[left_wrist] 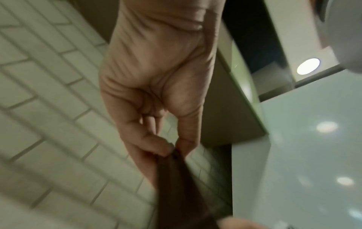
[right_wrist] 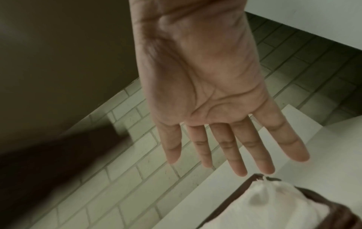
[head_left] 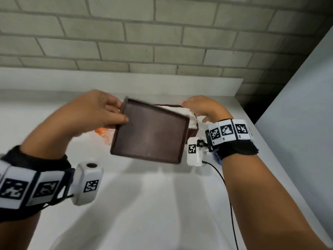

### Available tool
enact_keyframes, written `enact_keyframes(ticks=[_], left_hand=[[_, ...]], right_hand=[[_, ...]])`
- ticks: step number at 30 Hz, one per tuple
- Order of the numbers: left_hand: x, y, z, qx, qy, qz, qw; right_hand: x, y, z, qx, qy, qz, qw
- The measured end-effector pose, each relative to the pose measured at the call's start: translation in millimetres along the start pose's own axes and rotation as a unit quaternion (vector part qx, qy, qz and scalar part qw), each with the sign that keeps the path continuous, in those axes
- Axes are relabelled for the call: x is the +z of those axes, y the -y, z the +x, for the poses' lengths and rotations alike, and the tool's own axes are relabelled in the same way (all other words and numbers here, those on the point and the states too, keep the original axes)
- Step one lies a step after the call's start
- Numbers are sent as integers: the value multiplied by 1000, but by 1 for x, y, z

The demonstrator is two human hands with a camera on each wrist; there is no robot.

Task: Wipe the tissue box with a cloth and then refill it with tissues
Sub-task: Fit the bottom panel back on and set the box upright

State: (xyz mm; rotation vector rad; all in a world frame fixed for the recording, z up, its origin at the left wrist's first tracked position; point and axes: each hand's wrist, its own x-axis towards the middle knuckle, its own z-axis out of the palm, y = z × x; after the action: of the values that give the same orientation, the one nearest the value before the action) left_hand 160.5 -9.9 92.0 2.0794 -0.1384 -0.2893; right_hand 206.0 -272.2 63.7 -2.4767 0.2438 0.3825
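1. Fingers (left_wrist: 156,148) and thumb of the left hand (head_left: 93,112) pinch one corner of the flat dark-brown rectangular rimmed lid (head_left: 151,131), held tilted in the air above the white worktop (head_left: 144,204).
2. Right hand (head_left: 200,107) hovers palm-down, fingers (right_wrist: 237,155) straight and spread, gripping nothing, just above the dark-brown tissue box (head_left: 193,131), which stands on the worktop stuffed with white tissues (right_wrist: 274,206).
3. Judgement: lid looks stiff and light; an edge grip suits it. Tissues are soft and tear easily.
4. Both forearms reach forward, wrists raised.
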Motion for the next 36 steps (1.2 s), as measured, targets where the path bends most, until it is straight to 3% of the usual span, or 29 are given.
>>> enact_keyframes(ticks=[5,9,12,18,21,23,25,29,33,36], left_hand=[[-24,-23,4,127,-136,73,980],[3,-26,19,259,-277,168,910],[21,-8,42,318,-283,184,886],[46,16,75,400,-232,193,865],[57,17,88,329,-214,48,918],[63,13,93,209,-156,-53,964],[67,13,99,95,-68,-116,986],[77,13,102,4,-8,-79,997],[85,20,113,-78,-58,-113,989],[94,28,117,-70,-56,24,996]], right_hand=[[-4,-7,4,47,10,166,985],[-10,-12,6,39,65,323,943],[-14,-14,8,39,103,390,914],[-13,-20,6,51,59,399,914],[-7,-29,10,51,26,432,900],[-2,-33,11,52,11,474,879],[3,-38,14,54,-2,490,870],[11,-46,20,80,-56,445,890],[20,-47,27,91,-116,377,914],[27,-48,34,84,-177,258,946]])
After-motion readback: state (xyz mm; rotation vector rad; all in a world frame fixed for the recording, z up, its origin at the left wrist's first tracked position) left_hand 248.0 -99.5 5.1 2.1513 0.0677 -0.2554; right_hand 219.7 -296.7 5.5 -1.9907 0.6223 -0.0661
